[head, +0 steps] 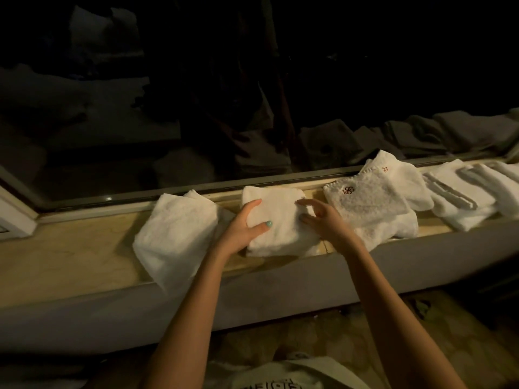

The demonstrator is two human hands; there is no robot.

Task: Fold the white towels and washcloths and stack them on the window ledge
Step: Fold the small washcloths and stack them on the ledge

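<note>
The left hand (241, 228) grips the folded washcloth (280, 223) by its left edge, thumb on top. The right hand (325, 220) rests on its right side, fingers loosely spread. The washcloth lies on the window ledge (70, 248) between a white towel (174, 234) and an embroidered washcloth (368, 200); behind them is dark window glass (196, 108).

The left hand (242, 229) has pale green polish on the thumbnail (268, 224); both forearms (196, 293) are bare; the shirt (297, 370) is cream, with dark print on it.
</note>
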